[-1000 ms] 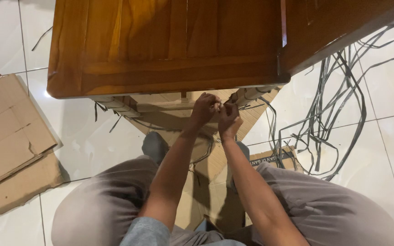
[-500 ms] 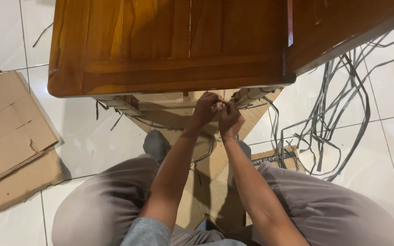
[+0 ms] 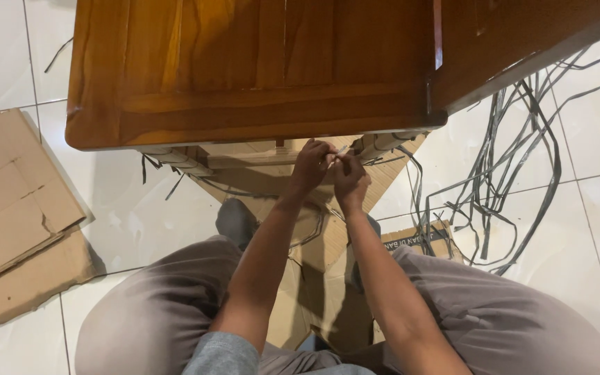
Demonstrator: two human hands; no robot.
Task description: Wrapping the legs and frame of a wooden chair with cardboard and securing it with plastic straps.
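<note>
Wooden table edge: left hand and right hand pinch a pale strip.

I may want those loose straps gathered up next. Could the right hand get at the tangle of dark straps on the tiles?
Probably yes: the right hand works beside the tangle of dark straps, with only bare tile between.
</note>
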